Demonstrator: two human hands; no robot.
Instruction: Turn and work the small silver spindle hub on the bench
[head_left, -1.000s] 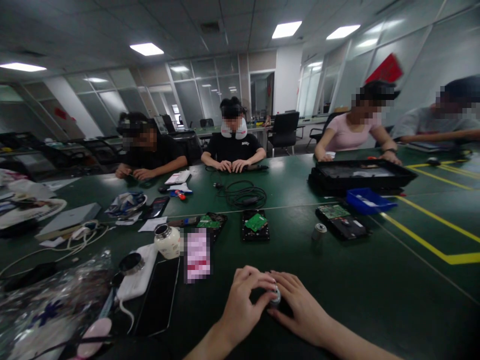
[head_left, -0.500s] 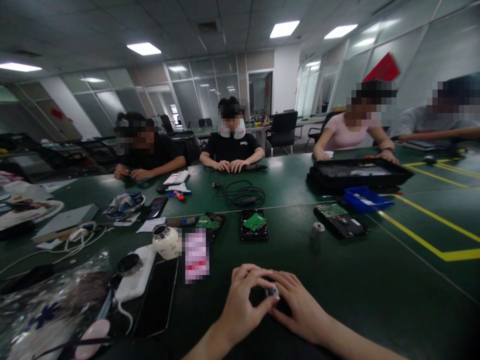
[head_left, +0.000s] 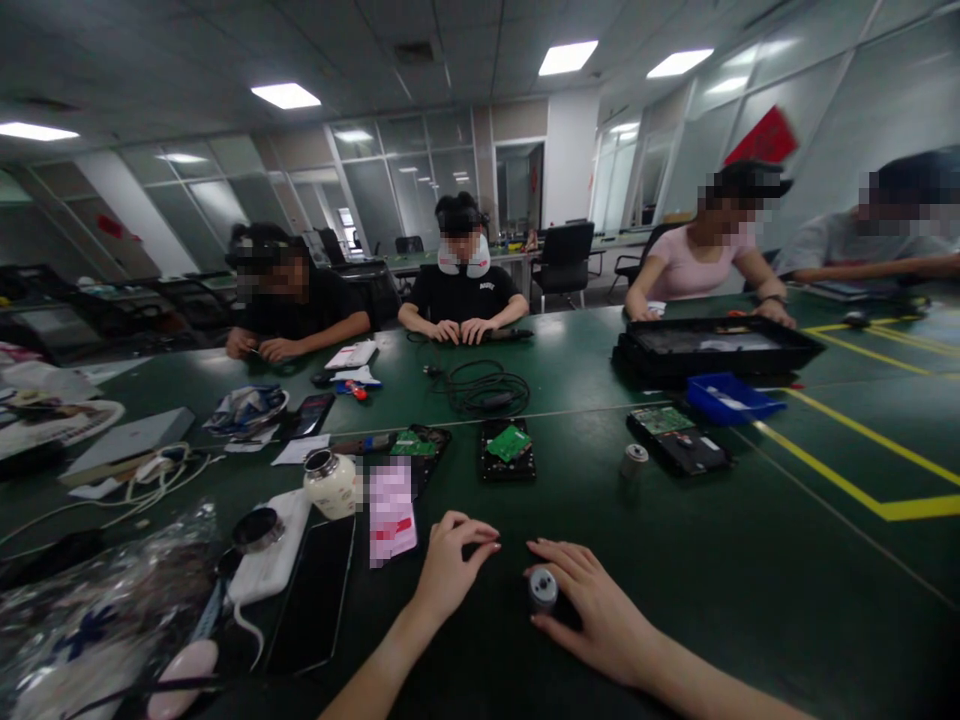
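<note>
My right hand (head_left: 592, 605) rests low on the green table (head_left: 750, 560), thumb and fingers closed round a small round silver part (head_left: 543, 588) that stands on the table. My left hand (head_left: 450, 560) sits just to the left of it, apart from the part, with its thumb and forefinger pinched together; whether anything is between them is too small to see. A hard drive with a green circuit board (head_left: 508, 447) lies a little beyond my hands, and a second small metal cylinder (head_left: 634, 459) stands to its right.
On the left lie a white jar (head_left: 332, 484), a white power strip (head_left: 274, 550), a dark tablet (head_left: 315, 595), plastic bags and cables. A black tray (head_left: 716, 345), a blue bin (head_left: 731, 397) and another drive (head_left: 679, 437) sit right. Several people work along the far side.
My left hand has let go of the silver part and drawn away to the left. The right hand keeps hold of the part, which now shows fully.
</note>
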